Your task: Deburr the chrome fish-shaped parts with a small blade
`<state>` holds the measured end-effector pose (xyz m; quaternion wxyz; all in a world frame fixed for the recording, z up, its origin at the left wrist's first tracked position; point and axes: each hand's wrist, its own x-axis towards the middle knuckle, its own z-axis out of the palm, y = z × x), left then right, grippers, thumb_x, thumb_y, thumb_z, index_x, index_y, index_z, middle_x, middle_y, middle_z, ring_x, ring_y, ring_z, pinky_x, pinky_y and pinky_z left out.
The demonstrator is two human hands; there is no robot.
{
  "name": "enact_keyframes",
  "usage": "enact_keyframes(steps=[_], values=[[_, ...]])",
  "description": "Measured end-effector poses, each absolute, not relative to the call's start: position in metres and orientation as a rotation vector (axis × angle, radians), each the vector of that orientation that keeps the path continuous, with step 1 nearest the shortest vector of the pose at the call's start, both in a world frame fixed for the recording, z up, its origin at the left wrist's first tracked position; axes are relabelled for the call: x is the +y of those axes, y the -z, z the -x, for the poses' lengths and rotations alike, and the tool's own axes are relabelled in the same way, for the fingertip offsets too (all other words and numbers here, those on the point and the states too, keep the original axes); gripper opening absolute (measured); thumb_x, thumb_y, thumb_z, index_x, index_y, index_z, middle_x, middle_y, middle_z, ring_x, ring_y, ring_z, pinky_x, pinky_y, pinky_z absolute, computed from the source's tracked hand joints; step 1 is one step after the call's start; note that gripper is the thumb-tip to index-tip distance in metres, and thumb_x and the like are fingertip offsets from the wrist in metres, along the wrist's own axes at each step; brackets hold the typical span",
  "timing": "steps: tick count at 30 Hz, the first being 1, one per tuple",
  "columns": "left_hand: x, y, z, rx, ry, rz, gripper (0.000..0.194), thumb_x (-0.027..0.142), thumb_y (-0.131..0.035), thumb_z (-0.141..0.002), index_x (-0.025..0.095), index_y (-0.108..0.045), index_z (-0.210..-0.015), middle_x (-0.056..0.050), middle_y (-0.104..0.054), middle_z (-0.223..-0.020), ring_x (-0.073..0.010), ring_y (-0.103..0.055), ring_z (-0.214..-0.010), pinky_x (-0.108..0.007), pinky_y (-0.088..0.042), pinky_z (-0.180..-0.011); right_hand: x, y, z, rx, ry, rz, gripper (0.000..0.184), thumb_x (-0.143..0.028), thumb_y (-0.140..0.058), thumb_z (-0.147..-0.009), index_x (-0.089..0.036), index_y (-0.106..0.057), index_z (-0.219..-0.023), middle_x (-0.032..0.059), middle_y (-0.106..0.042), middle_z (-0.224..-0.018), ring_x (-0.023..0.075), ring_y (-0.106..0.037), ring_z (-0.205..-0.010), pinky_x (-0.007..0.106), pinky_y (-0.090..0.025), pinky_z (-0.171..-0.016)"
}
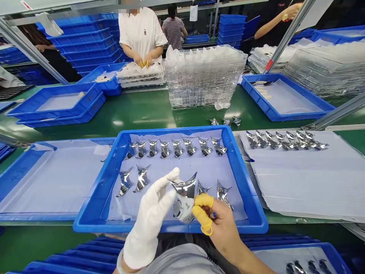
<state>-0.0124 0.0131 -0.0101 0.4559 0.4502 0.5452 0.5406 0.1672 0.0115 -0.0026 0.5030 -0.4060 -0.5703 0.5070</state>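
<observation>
Over a blue plastic tray, a curved chrome-plated metal piece is held just above the tray's near rim. It is pinched between the white-gloved left hand and the right hand, with yellow finger cots pressed against its lower edge. The gloved fingers are closed against its other side, though the firmness of that hold cannot be told.

The mirror finish could be scratched if the held piece were knocked against the sharp tips of the pieces lying close below it. A slip on the polished surface could also let it fall among them, and smudges could be left if bare skin on the right hand met the chrome.

Twelve chrome pieces are counted on the tray's white liner sheet: eight in the far row and four nearer. Eight more seem to lie on a white sheet to the right, though their overlap makes that count uncertain. Three are seen on the green workbench, and four in a blue tray at the lower right.
</observation>
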Motion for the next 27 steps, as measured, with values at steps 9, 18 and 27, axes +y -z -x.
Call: enact_keyframes(steps=[9,18,27], values=[[0.004,0.007,0.002,1.403,-1.607,-1.433,0.032,0.019,-0.076,-0.092,0.037,-0.076,-0.119,0.004,-0.081,-0.114,-0.0212,-0.069,-0.120,-0.045,-0.044,-0.119,0.005,0.015,-0.177,-1.847,-0.445,0.857,0.023,-0.010,-0.053,-0.101,-0.023,-0.069,-0.110,0.0064,-0.079,-0.084,0.0182,-0.073,-0.068,0.026,-0.056,-0.061],[0.003,-0.002,0.004,1.372,-1.559,-1.585,0.036,0.022,-0.054,-0.105,0.040,-0.073,-0.130,0.004,-0.081,-0.110,-0.0174,-0.073,-0.100,-0.044,-0.043,-0.118,0.005,0.020,-0.183,-1.934,-0.270,0.746,0.028,-0.008,-0.049,-0.102,-0.018,-0.069,-0.119,0.0114,-0.083,-0.090,0.0216,-0.080,-0.082,0.029,-0.063,-0.070],[0.005,-0.005,0.006,1.315,-1.480,-1.726,0.051,0.019,-0.065,-0.099,0.044,-0.061,-0.144,0.004,-0.079,-0.101,-0.0172,-0.071,-0.087,-0.049,-0.041,-0.118,0.011,0.022,-0.186,-1.905,-0.237,0.672,0.035,-0.007,-0.047,-0.100,-0.015,-0.070,-0.125,0.0156,-0.082,-0.092,0.0222,-0.078,-0.072,0.030,-0.063,-0.060]])
